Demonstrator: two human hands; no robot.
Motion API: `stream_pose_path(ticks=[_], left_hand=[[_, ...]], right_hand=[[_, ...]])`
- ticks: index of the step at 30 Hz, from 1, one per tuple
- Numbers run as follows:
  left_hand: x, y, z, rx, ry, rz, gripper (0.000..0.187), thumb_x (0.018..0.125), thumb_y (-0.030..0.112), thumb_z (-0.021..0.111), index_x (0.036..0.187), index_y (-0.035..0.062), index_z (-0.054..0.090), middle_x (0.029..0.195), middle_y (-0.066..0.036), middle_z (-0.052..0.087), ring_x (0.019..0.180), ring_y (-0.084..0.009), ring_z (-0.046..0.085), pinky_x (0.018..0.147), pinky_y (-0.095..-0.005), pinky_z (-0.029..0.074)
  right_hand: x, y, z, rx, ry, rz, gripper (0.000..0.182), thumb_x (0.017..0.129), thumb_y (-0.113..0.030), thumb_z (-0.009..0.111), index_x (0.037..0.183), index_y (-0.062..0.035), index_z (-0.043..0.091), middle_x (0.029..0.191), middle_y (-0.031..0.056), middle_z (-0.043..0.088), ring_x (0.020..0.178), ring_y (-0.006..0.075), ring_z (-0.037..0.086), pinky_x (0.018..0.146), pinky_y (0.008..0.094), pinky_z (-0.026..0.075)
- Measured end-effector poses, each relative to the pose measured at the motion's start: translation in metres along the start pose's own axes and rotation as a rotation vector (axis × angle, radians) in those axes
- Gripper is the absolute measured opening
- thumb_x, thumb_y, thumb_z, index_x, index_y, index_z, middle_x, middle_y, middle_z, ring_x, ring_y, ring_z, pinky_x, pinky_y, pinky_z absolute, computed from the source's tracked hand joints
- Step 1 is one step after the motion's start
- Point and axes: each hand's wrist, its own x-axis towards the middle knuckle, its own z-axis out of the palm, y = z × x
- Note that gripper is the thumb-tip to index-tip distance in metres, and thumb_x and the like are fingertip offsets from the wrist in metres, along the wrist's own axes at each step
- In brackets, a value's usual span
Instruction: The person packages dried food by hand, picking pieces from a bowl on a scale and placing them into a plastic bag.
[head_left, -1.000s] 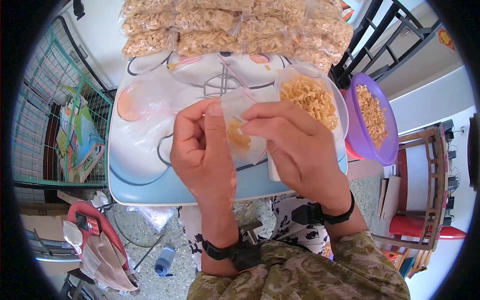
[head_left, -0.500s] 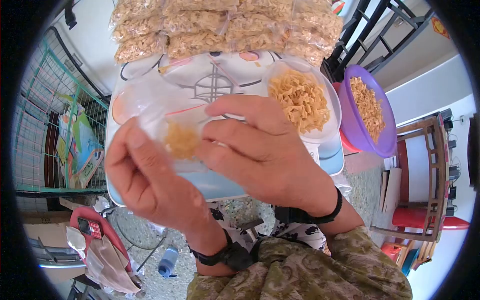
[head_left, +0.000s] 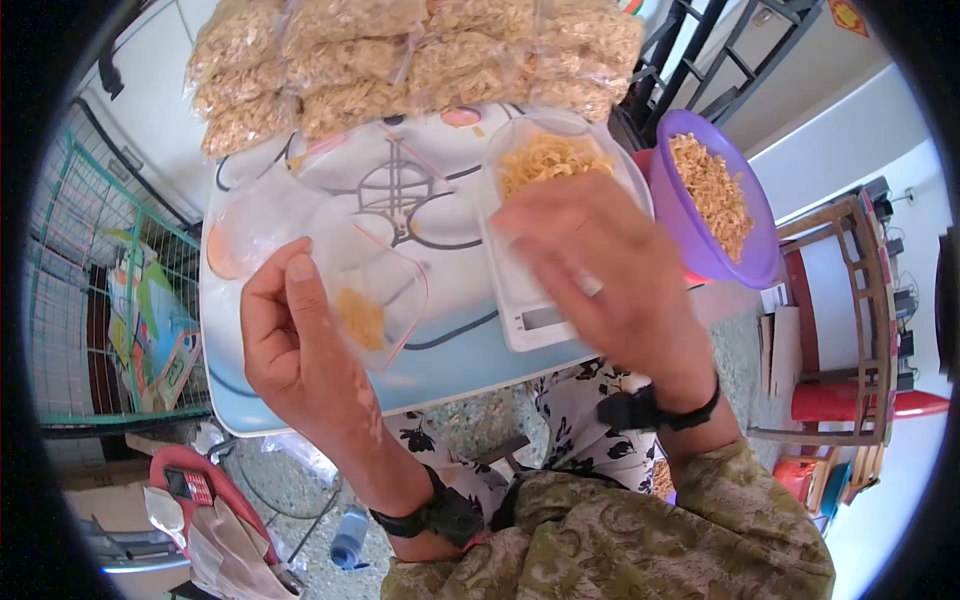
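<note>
My left hand [head_left: 312,350] pinches the edge of a clear plastic zip bag [head_left: 405,285] between thumb and fingers. A small heap of yellowish dried flakes [head_left: 360,318] lies at the bottom of the bag. Smeared by motion, my right hand [head_left: 620,265] is over the white kitchen scale [head_left: 515,285], at the near side of a clear bowl [head_left: 495,160] of dried flakes [head_left: 555,160]. The blur hides whether its fingers hold anything. Part of the bowl is covered by that hand.
Filled clear bags of flakes [head_left: 400,65] are stacked along the table's [head_left: 460,350] far edge. A purple basin [head_left: 765,235] of flakes stands to the right. At left are a green wire cage [head_left: 85,330] and a red stool [head_left: 235,480] with a phone [head_left: 188,486].
My right hand has left the bag and moved right to the bowl over the scale. My left hand keeps its pinch on the bag. The view has shifted slightly.
</note>
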Motion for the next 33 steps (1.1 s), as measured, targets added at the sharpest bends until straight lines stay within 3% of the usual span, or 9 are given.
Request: stream_pose_path(ticks=[4, 6, 9, 10, 12, 19, 25, 27, 33], left_hand=[[-0.005, -0.002, 0.007, -0.012, -0.076, -0.084, 0.018, 0.094, 0.015, 0.058, 0.100, -0.0015, 0.062, 0.089, -0.004, 0.063, 0.080, -0.0070, 0.057, 0.071, -0.0209, 0.048], [-0.008, -0.002, 0.012, -0.014, -0.088, -0.092, 0.018, 0.094, 0.015, 0.058, 0.100, -0.0015, 0.062, 0.089, -0.004, 0.063, 0.079, -0.0069, 0.057, 0.071, -0.0208, 0.048], [-0.010, -0.005, 0.016, -0.008, -0.096, -0.097, 0.018, 0.094, 0.015, 0.058, 0.100, -0.0014, 0.062, 0.089, -0.004, 0.063, 0.078, -0.0066, 0.056, 0.070, -0.0206, 0.047], [-0.010, -0.007, 0.017, -0.003, -0.096, -0.092, 0.018, 0.094, 0.015, 0.058, 0.100, -0.0013, 0.062, 0.088, -0.003, 0.063, 0.078, -0.0065, 0.056, 0.070, -0.0204, 0.047], [-0.011, -0.009, 0.021, -0.014, -0.099, -0.101, 0.018, 0.094, 0.015, 0.058, 0.099, -0.0013, 0.062, 0.088, -0.003, 0.063, 0.077, -0.0063, 0.056, 0.070, -0.0200, 0.047], [-0.014, -0.018, 0.037, -0.093, -0.157, -0.102, 0.017, 0.094, 0.014, 0.058, 0.100, -0.0012, 0.062, 0.088, -0.003, 0.063, 0.077, -0.0054, 0.055, 0.069, -0.0191, 0.046], [-0.018, -0.018, 0.043, -0.080, -0.170, -0.101, 0.016, 0.094, 0.012, 0.057, 0.100, -0.0018, 0.061, 0.088, -0.003, 0.063, 0.078, -0.0054, 0.056, 0.070, -0.0192, 0.046], [-0.018, -0.018, 0.044, -0.096, -0.171, -0.106, 0.016, 0.094, 0.012, 0.057, 0.101, -0.0019, 0.061, 0.088, -0.003, 0.063, 0.078, -0.0054, 0.056, 0.070, -0.0191, 0.046], [-0.019, -0.019, 0.047, -0.101, -0.162, -0.100, 0.016, 0.094, 0.012, 0.057, 0.101, -0.0021, 0.061, 0.089, -0.003, 0.063, 0.078, -0.0053, 0.056, 0.070, -0.0192, 0.046]], right_hand=[[-0.011, 0.026, -0.039, -0.009, -0.042, 0.314, 0.027, 0.081, -0.007, 0.067, 0.108, -0.0040, 0.063, 0.098, 0.0073, 0.062, 0.068, 0.0159, 0.056, 0.055, 0.0250, 0.044], [-0.011, 0.033, -0.049, -0.035, -0.170, 0.476, 0.031, 0.082, -0.014, 0.067, 0.110, -0.0034, 0.061, 0.101, 0.0141, 0.062, 0.079, 0.0274, 0.061, 0.071, 0.0347, 0.050], [-0.012, 0.046, -0.049, -0.121, -0.271, 0.528, 0.038, 0.083, -0.021, 0.067, 0.115, -0.0026, 0.059, 0.103, 0.0161, 0.062, 0.087, 0.0296, 0.061, 0.076, 0.0359, 0.050], [-0.013, 0.053, -0.047, -0.120, -0.269, 0.530, 0.038, 0.083, -0.021, 0.067, 0.115, -0.0026, 0.059, 0.103, 0.0161, 0.062, 0.087, 0.0296, 0.061, 0.076, 0.0359, 0.050], [-0.015, 0.066, -0.040, -0.134, -0.249, 0.416, 0.046, 0.082, -0.026, 0.069, 0.121, -0.0049, 0.057, 0.104, 0.0093, 0.060, 0.067, 0.0184, 0.054, 0.064, 0.0303, 0.045], [-0.017, 0.080, -0.029, -0.181, -0.302, 0.328, 0.053, 0.080, -0.030, 0.070, 0.125, -0.0067, 0.054, 0.106, 0.0143, 0.059, 0.075, 0.0240, 0.059, 0.070, 0.0313, 0.048], [-0.017, 0.086, -0.029, -0.074, -0.322, 0.445, 0.031, 0.080, -0.017, 0.065, 0.108, -0.0047, 0.059, 0.093, 0.0109, 0.061, 0.074, 0.0224, 0.059, 0.067, 0.0312, 0.047], [-0.017, 0.087, -0.030, -0.031, -0.247, 0.422, 0.017, 0.079, -0.007, 0.062, 0.095, -0.0023, 0.058, 0.080, 0.0066, 0.058, 0.068, 0.0152, 0.055, 0.061, 0.0278, 0.044], [-0.021, 0.086, -0.035, 0.151, -0.088, 0.563, 0.005, 0.085, -0.001, 0.057, 0.090, -0.0014, 0.057, 0.072, -0.0027, 0.052, 0.064, 0.0033, 0.048, 0.056, 0.0205, 0.039]])
